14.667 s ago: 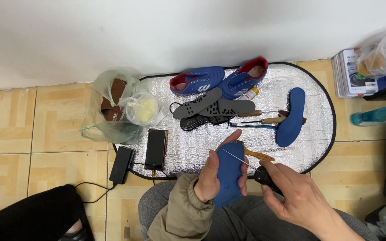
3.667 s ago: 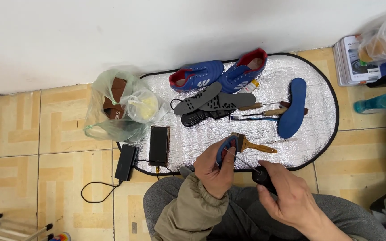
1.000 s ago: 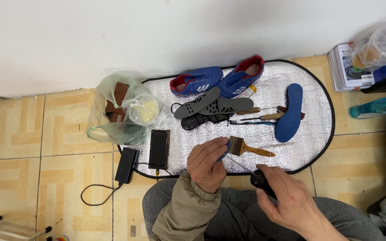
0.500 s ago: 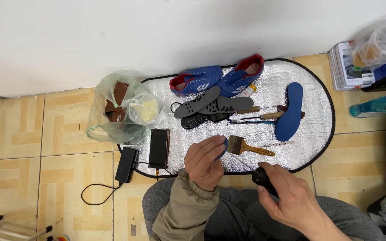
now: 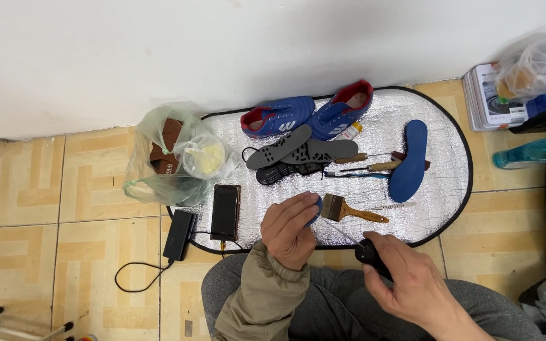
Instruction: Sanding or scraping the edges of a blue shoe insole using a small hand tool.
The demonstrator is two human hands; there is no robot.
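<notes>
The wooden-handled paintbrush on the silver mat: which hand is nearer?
Left. The left hand, holding a blue insole, sits just beside the paintbrush bristles; the right hand, gripping a black-handled tool, is lower, off the mat.

Bright, even, diffuse indoor light, with no single source visible. Soft, short shadows under the blue shoes (image 5: pixel 308 115) and the plastic bag (image 5: pixel 172 165) on the left. Scattered glare across the crinkled silver mat (image 5: pixel 440 151), brightest at its far right. Sharp focus over the whole scene; slight softness on the right hand (image 5: pixel 409 287) near the bottom. Mild bending of the tile lines toward the edges.
</notes>
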